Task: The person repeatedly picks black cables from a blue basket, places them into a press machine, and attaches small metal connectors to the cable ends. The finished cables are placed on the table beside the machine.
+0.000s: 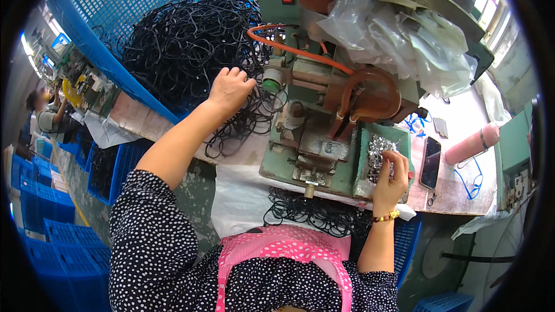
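My left hand (230,91) is at the near right edge of a big tangled pile of thin black cords (179,46), fingers curled down onto the cords; its fingertips are hidden. My right hand (395,174) reaches into a green tray (408,138) of small shiny metal pieces (378,149). Thumb and fingers are bent together among the pieces, and which piece lies between them is too small to tell. Between the hands stands a green bench press (321,144) with a metal block at its front. More black cords (312,211) lie on my lap, below the press.
A blue basket (144,101) surrounds the cord pile. Orange tubes (300,51) loop to a brown coil (376,95) above the press. Clear plastic bags (404,40) hang overhead. A phone (430,163), a pink bottle (471,144) and blue-framed glasses (471,182) lie right. Another person (49,115) sits far left.
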Available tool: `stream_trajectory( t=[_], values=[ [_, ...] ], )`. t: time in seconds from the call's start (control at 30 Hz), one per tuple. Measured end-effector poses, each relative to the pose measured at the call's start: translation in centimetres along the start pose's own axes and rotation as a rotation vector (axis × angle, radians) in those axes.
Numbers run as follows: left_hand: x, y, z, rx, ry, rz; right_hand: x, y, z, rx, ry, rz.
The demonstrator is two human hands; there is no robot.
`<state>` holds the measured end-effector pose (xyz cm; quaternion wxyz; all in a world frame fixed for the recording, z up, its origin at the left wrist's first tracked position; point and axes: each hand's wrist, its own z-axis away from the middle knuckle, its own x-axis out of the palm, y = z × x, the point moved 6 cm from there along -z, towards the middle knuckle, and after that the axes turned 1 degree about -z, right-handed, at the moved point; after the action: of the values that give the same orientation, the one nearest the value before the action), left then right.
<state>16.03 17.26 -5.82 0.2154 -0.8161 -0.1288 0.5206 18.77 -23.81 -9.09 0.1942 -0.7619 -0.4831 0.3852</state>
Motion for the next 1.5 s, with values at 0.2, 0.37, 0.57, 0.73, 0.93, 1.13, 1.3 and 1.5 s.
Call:
stream_trajectory(
  t=[0.2, 0.37, 0.57, 0.73, 0.93, 1.13, 1.3, 1.5],
  values=[
    [-6.9, -2.7, 1.6, -0.219, 0.276, 0.414, -0.2, -0.1, 0.0, -0.007, 0.038, 0.022],
    [-8.3, -4.9, 3.3, -0.595, 0.495, 1.010, -0.4, 0.0, 0.1, -0.003, 0.030, -0.003],
    [-9.5, -1.8, 6.4, -0.762, 0.578, 1.515, -0.3, -0.1, 0.0, -0.022, 0.032, -0.014],
    [-7.8, 4.4, 10.3, -0.912, 0.378, 1.740, -0.4, 0.2, 0.3, 0.001, 0.036, -0.032],
    [-4.6, 7.6, 14.6, -1.016, -0.054, 1.774, -0.3, 0.1, 0.3, -0.003, 0.029, -0.006],
    [-3.1, 9.5, 16.5, -0.944, -0.637, 1.367, -0.4, 0.2, 0.3, 0.010, 0.040, -0.036],
    [-5.0, 8.6, 14.4, -0.937, -0.176, 1.631, -0.5, 0.1, 0.3, -0.004, 0.043, -0.026],
    [-9.2, 7.8, 12.1, -0.781, 0.223, 1.662, -0.5, 0.0, 0.2, -0.003, 0.046, -0.019]
  ],
)
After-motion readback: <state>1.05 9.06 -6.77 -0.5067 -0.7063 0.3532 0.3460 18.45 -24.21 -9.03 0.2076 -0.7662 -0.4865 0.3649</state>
